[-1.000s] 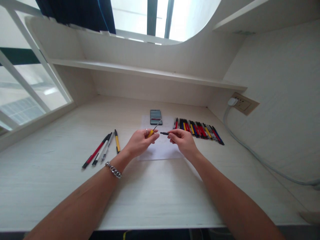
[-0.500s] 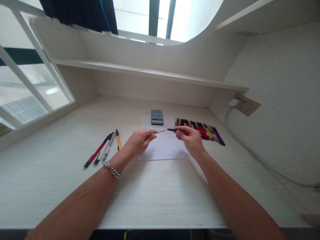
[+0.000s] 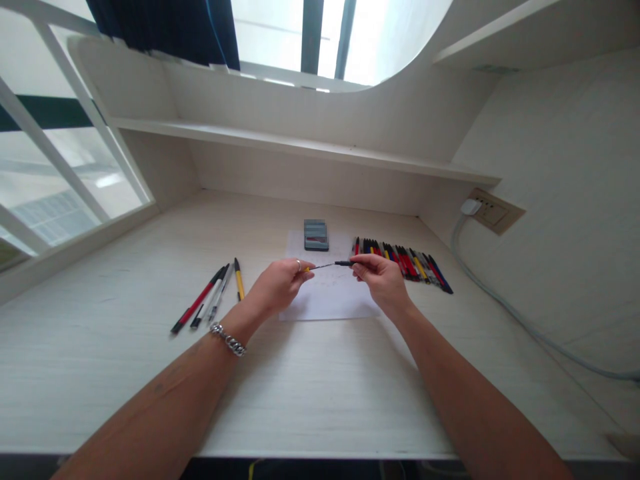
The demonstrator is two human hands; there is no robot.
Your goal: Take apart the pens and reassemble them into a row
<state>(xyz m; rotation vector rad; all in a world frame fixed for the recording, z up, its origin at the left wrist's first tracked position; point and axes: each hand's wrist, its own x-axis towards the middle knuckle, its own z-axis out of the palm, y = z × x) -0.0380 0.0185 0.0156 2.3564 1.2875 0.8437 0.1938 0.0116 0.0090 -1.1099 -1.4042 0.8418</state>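
Note:
Over a white sheet of paper (image 3: 333, 303), my left hand (image 3: 285, 283) is pinched on a thin dark pen refill (image 3: 324, 266) with a bit of yellow at its base. My right hand (image 3: 383, 277) grips a short black pen part (image 3: 344, 263) between thumb and fingers. The refill's tip meets the end of the black part; whether it has entered cannot be seen. Fingers hide the rest of both pieces. Faint pen marks show on the paper below.
A grey-blue case (image 3: 316, 235) stands behind the paper. A row of several pens (image 3: 410, 262) lies at right; a red pen (image 3: 199, 300), white and clear pens and a yellow pen (image 3: 239, 280) lie left. A cable (image 3: 495, 300) runs from the wall socket (image 3: 495, 210).
The refill's tip and the black pen part have come together, closing the small gap between them. The view has shifted slightly.

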